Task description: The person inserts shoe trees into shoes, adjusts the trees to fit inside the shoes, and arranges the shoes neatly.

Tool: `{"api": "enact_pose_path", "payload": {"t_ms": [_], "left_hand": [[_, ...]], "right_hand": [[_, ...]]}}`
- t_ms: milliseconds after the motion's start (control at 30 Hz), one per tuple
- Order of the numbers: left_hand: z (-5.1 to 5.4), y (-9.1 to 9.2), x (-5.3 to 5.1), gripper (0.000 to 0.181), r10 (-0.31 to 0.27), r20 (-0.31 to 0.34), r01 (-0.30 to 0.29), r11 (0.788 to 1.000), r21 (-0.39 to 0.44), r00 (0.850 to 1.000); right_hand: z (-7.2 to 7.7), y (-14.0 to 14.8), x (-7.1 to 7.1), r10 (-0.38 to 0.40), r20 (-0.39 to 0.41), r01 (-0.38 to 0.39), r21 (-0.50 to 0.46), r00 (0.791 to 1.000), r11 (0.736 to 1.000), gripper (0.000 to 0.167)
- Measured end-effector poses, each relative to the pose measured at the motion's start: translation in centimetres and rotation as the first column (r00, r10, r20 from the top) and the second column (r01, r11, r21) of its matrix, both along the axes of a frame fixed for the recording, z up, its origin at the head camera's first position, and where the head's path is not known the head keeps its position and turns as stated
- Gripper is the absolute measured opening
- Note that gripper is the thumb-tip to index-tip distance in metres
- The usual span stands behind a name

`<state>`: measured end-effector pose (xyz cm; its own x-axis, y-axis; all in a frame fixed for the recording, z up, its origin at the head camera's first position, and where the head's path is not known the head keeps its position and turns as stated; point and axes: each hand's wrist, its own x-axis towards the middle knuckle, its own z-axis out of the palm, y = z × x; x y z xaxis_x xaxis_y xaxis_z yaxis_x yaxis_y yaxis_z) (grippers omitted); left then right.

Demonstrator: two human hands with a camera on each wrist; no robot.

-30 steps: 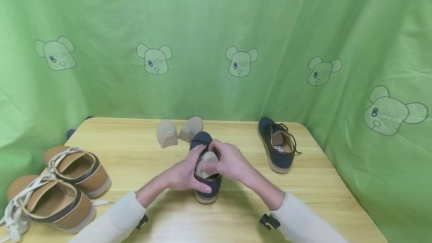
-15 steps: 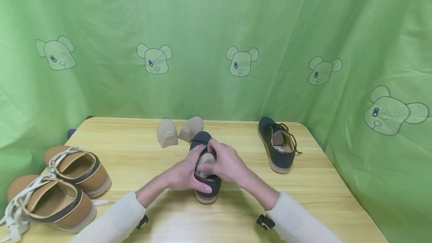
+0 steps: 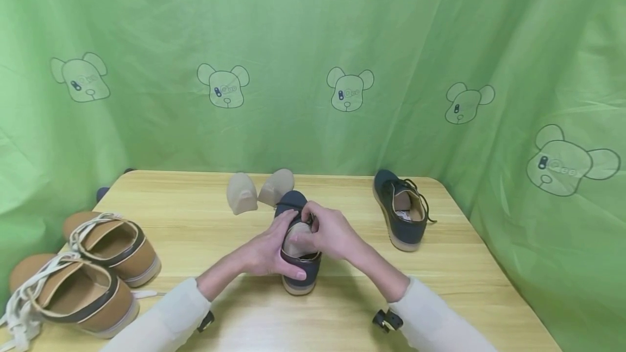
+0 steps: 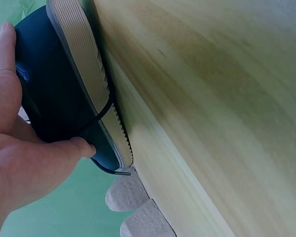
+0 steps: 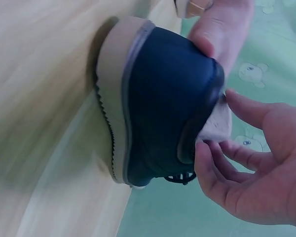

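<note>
A navy lace-up shoe point(image 5: 167, 94) stands on the table, toe pointing away from me. My left hand point(image 3: 266, 249) grips its left side, with the thumb round the heel and the fingers by the laces. My right hand point(image 3: 335, 235) pinches a beige moulded shoe insert point(image 5: 218, 121) between thumb and fingers, at the shoe's opening. Part of the insert is inside the shoe, where its front end is hidden. Two more beige inserts, a left one point(image 3: 242, 194) and a right one point(image 3: 277, 184), lie just beyond the toe.
Another navy shoe point(image 3: 406, 227) with dark laces stands at the right back of the wooden table point(image 3: 362, 308). Two tan shoes with white laces, a rear one point(image 3: 114, 246) and a front one point(image 3: 73, 297), are at the left. A green curtain point(image 3: 293, 26) surrounds the table.
Compared with a second ago, the insert sits slightly lower in the shoe's opening, and my right hand has shifted a little with it. My left hand and the shoe stay in place.
</note>
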<state>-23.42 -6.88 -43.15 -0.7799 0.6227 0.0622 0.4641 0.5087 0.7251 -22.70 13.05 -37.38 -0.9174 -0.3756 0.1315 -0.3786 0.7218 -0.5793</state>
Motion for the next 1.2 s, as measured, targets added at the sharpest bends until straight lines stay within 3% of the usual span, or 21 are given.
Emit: {"api": "enact_pose_path", "payload": {"t_ms": [233, 433, 567, 900, 1200], "left_hand": [[0.1, 0.0, 0.0, 0.133, 0.008, -0.003, -0.008, 1.0, -0.014, 1.0], [0.1, 0.0, 0.0, 0.133, 0.007, -0.01, -0.007, 1.0, -0.008, 1.0], [0.2, 0.0, 0.0, 0.132, 0.007, -0.018, -0.007, 1.0, 0.003, 1.0], [0.2, 0.0, 0.1, 0.134, 0.008, -0.023, -0.008, 1.0, -0.008, 1.0], [0.2, 0.0, 0.1, 0.134, 0.0, -0.027, -0.001, 1.0, -0.012, 1.0]], "right_hand": [[0.6, 0.3, -0.3, -0.047, 0.001, 0.047, -0.041, 0.999, 0.998, 0.034], [0.2, 0.5, -0.7, -0.128, 0.02, 0.128, -0.039, 0.992, 0.991, 0.055], [0.0, 0.6, -0.9, -0.162, 0.074, 0.164, -0.026, 0.984, 0.986, 0.072], [-0.7, 1.2, -0.9, -0.137, 0.239, 0.151, -0.043, 0.961, 0.988, 0.095], [-1.4, 1.4, -0.4, -0.059, 0.228, 0.066, -0.023, 0.972, 0.998, 0.088]]}}
